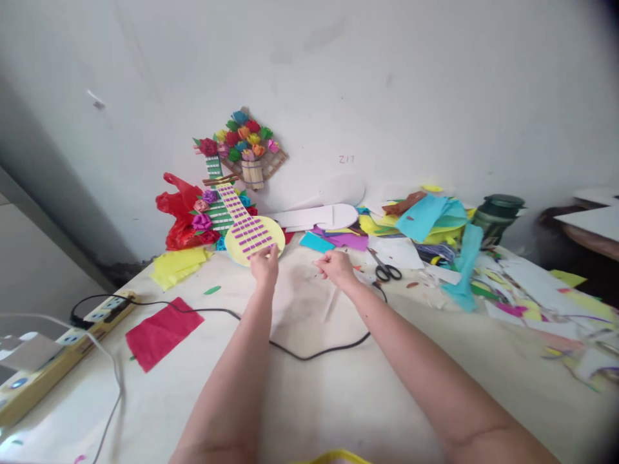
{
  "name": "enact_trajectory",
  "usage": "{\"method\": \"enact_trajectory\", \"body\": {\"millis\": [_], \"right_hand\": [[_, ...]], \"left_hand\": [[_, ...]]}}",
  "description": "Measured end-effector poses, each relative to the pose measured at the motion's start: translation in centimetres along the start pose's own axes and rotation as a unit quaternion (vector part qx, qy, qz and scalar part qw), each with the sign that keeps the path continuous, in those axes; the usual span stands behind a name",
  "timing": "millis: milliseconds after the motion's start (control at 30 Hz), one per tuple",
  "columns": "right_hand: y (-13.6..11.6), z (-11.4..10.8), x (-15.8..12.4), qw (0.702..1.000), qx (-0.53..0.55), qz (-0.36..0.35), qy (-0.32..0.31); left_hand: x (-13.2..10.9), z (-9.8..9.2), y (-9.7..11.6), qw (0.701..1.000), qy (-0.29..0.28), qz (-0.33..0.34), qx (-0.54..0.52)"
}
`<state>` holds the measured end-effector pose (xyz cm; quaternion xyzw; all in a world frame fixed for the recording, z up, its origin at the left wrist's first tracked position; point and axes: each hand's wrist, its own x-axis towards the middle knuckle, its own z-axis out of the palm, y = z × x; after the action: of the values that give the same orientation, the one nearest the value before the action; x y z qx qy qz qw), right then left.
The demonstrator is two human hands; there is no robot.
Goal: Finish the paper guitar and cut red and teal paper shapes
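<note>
My left hand (pixel 265 264) is closed at the lower rim of a yellow guitar-shaped paper craft (pixel 246 233), its thumb and fingers pinching the edge. Purple strips run in rows across the craft, which leans back against flower-decorated pieces. To the right, my right hand (pixel 336 267) hovers over the table with its fingertips pressed together; whatever they hold is too small to make out. Just beyond it lies a blue paper piece (pixel 316 242). Black-handled scissors (pixel 388 272) rest to its right. A white item by the wrist, near a black cord (pixel 309 357), is partly hidden.
A red plastic bag (pixel 178 209) and a stick-and-flower decoration (pixel 251 145) stand at the back. Crimson paper (pixel 164 333) and a power strip (pixel 72 338) lie left. Coloured paper scraps (pixel 430 219) and a dark green jar (pixel 498 219) are at right.
</note>
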<state>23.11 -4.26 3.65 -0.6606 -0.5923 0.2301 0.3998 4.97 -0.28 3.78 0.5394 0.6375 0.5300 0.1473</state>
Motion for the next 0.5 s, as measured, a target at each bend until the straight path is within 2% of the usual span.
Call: {"method": "enact_trajectory", "body": {"millis": [100, 200, 300, 400, 500], "right_hand": [[0.6, -1.0, -0.6, 0.998, -0.049, -0.016, 0.027], [1.5, -2.2, -0.9, 0.995, -0.089, -0.008, 0.052], [2.2, -3.7, -0.8, 0.99, -0.127, -0.006, 0.058], [2.4, -5.5, -0.5, 0.972, -0.224, -0.029, 0.057], [2.3, -7.4, -0.2, 0.946, -0.325, -0.018, 0.012]], "left_hand": [[-2.5, 2.5, 1.4, 0.988, -0.149, 0.021, -0.034], [-4.6, 4.1, 2.2, 0.974, -0.227, 0.029, -0.001], [-6.0, 4.8, 2.6, 0.964, -0.253, 0.042, 0.067], [-6.6, 5.1, 2.6, 0.96, -0.248, 0.067, 0.113], [-6.4, 5.3, 2.2, 0.964, -0.238, 0.055, 0.106]]}}
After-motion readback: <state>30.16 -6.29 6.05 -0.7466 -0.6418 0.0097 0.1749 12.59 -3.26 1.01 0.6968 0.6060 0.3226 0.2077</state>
